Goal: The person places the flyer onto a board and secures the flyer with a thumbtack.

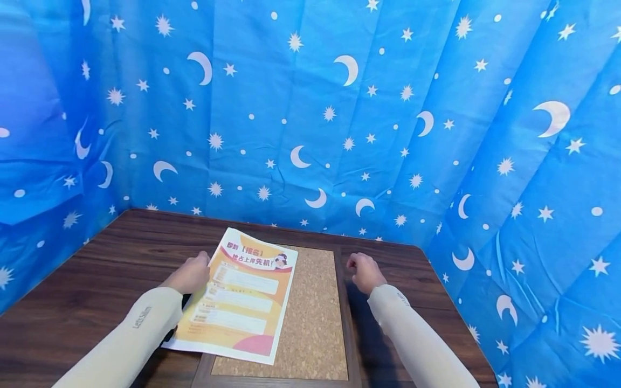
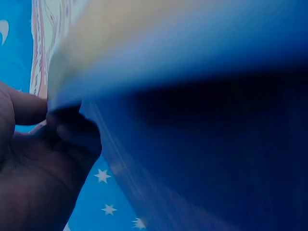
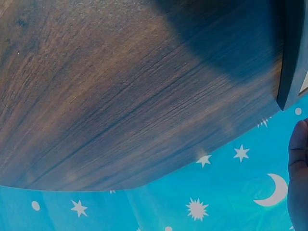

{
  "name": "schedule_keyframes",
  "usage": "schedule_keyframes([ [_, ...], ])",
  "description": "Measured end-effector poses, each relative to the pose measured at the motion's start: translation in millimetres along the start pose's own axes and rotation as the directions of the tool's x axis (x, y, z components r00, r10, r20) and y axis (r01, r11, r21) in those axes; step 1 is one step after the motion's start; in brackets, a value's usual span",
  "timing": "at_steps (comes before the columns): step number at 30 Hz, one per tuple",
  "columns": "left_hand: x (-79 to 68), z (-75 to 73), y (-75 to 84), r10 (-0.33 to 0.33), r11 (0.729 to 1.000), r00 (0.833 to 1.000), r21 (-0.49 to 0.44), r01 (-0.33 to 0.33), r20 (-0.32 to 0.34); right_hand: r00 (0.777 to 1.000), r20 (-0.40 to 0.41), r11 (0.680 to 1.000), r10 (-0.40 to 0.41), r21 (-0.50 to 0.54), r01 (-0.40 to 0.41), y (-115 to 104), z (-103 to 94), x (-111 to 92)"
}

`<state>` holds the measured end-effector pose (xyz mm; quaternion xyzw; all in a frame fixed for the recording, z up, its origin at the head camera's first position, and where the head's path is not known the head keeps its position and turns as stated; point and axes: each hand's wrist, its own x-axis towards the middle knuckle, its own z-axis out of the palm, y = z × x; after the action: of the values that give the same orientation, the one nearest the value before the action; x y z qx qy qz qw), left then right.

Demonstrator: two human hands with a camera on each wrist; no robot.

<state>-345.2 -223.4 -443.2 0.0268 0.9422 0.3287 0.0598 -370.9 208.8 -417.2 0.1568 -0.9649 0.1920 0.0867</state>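
A printed paper flyer, yellow and orange with pink lettering and white text boxes, is tilted over the left part of a cork board in a dark wooden frame. My left hand pinches the flyer's left edge between thumb and fingers. In the left wrist view the paper bends away from that hand, with dark shade beneath it. Just right of the board's frame, my right hand hovers over the table with loosely curled fingers and holds nothing. Only part of it shows in the right wrist view.
The dark wood-grain table lies under everything. A blue curtain with white moons and stars hangs along its back and sides. The board's raised frame shows at the right of the right wrist view.
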Motion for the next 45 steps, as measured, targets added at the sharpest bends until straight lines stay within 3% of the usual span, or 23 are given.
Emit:
schedule_keyframes([
  [6,-8.0,-2.8,6.9,0.083,0.991,0.997,0.107,-0.083,-0.002,1.000,-0.002,1.000,-0.003,-0.003,0.003,-1.3,0.6,2.1],
  [11,-13.1,2.3,13.0,0.151,0.985,0.988,0.081,-0.151,0.011,1.000,0.001,1.000,-0.007,0.000,0.007,-2.4,1.2,1.9],
  [17,-13.6,17.9,19.2,0.158,0.986,0.987,0.048,-0.157,-0.029,1.000,0.010,1.000,-0.002,0.002,0.002,-5.9,2.8,4.2],
  [28,-8.2,38.4,44.9,0.132,0.988,0.987,0.090,-0.124,-0.094,1.000,0.025,1.000,0.007,0.015,-0.007,-3.4,7.6,5.4],
  [37,-8.0,48.2,55.3,0.160,0.983,0.986,0.101,-0.155,-0.050,1.000,-0.009,1.000,0.000,0.027,0.000,0.1,17.7,8.1],
  [45,-12.7,55.5,54.5,0.289,0.950,0.957,0.126,-0.286,0.001,0.998,-0.064,0.999,0.022,0.032,-0.020,-1.8,27.4,10.9],
])
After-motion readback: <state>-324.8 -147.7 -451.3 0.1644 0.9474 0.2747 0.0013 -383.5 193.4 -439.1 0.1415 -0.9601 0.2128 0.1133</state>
